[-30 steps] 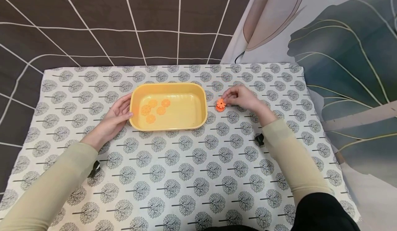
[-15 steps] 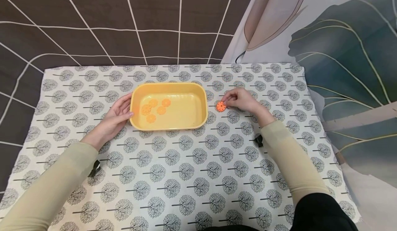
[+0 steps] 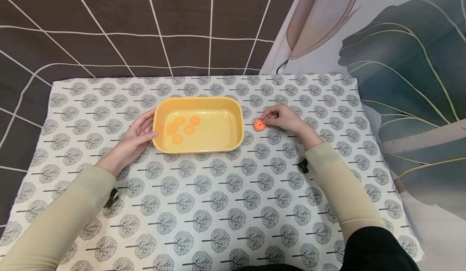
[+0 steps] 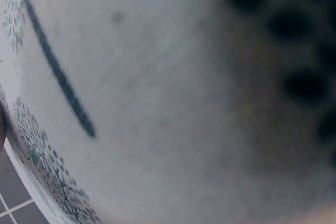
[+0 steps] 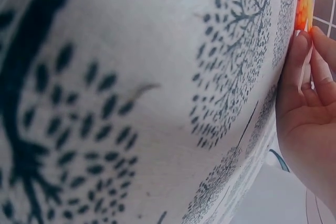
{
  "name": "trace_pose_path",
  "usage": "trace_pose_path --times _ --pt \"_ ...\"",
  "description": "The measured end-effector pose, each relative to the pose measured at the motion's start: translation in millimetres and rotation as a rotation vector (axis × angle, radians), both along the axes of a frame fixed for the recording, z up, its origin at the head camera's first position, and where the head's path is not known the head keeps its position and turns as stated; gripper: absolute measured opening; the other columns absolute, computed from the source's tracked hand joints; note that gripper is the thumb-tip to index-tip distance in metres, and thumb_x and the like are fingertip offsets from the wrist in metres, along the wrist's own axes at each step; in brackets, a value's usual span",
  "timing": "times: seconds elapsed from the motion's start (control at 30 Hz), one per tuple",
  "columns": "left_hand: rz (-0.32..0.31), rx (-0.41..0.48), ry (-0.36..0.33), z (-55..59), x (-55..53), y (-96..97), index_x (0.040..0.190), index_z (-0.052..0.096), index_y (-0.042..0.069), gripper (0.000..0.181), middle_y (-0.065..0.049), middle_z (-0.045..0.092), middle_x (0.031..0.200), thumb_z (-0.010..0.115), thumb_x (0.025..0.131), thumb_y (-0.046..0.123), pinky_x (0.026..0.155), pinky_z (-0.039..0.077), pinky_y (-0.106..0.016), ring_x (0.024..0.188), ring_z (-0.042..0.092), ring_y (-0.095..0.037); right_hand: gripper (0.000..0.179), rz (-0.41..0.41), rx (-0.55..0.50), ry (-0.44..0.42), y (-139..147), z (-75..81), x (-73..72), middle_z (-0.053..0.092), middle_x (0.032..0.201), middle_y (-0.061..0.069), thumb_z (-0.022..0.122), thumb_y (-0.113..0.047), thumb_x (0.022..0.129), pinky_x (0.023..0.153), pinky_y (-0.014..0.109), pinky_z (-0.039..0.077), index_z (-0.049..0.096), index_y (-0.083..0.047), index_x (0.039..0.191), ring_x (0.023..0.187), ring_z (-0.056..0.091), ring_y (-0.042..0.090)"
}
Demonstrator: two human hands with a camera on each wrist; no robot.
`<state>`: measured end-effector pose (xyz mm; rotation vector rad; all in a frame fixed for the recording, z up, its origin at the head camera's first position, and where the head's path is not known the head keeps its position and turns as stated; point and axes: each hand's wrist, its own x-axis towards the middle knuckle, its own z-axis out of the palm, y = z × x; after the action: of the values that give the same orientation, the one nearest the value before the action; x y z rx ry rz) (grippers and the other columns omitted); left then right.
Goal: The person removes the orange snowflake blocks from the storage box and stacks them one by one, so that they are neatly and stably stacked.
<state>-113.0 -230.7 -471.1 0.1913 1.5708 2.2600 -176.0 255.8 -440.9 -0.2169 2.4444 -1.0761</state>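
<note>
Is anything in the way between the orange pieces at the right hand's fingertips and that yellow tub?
Nothing loose that I can see. Between the orange pieces at the right hand and the yellow tub lies only a strip of tree-print cloth; just the tub's own raised side would need clearing.

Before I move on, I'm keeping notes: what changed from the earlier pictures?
The upper orange, scalloped disc has come down over the one beneath, hiding it from the head view. The right hand still pinches the disc. The left hand stays on the glossy yellow rectangular tub; the orange round pieces inside look unmoved.
</note>
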Motion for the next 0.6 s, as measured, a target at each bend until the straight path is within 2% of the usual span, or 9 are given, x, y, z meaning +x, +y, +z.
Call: trace_pose_path --times 0.17,0.3,0.47,0.6 --pt "0.002 0.007 0.007 -0.4 0.1 -0.3 0.161 0.038 0.017 0.071 -0.014 0.015 0.177 0.056 0.100 -0.012 0.118 0.043 -0.013 0.137 0.052 0.006 0.020 -0.007 -0.004 -0.004 -0.6 -0.4 0.1 0.077 0.106 0.015 0.076 -0.009 0.096 0.075 0.012 0.057 0.076 0.000 0.114 0.083 0.066 0.012" --pt "0.003 0.014 0.014 -0.9 0.2 -0.2 0.161 0.039 0.018 0.070 -0.010 0.023 0.175 0.057 0.099 -0.012 0.118 0.044 -0.013 0.138 0.052 0.005 0.020 -0.014 0.008 -0.003 -1.0 0.3 1.1 0.077 0.106 0.014 0.076 -0.010 0.096 0.075 0.013 0.057 0.077 -0.001 0.114 0.083 0.065 0.012" --pt "-0.001 0.024 0.020 -1.9 0.1 -0.2 0.160 0.040 0.018 0.070 0.003 0.042 0.164 0.057 0.099 -0.013 0.118 0.044 -0.012 0.138 0.052 0.004 0.021 -0.018 0.002 -0.003 -1.3 0.3 1.9 0.077 0.108 0.015 0.076 -0.010 0.096 0.076 0.013 0.056 0.077 0.000 0.114 0.084 0.065 0.011" --pt "-0.002 0.034 0.024 -2.4 0.0 -0.4 0.160 0.040 0.017 0.069 0.014 0.049 0.154 0.056 0.100 -0.013 0.118 0.044 -0.013 0.138 0.052 0.003 0.021 -0.012 -0.007 -0.002 -0.8 -0.1 1.8 0.077 0.109 0.017 0.076 -0.010 0.097 0.076 0.012 0.056 0.076 0.000 0.115 0.084 0.065 0.011"
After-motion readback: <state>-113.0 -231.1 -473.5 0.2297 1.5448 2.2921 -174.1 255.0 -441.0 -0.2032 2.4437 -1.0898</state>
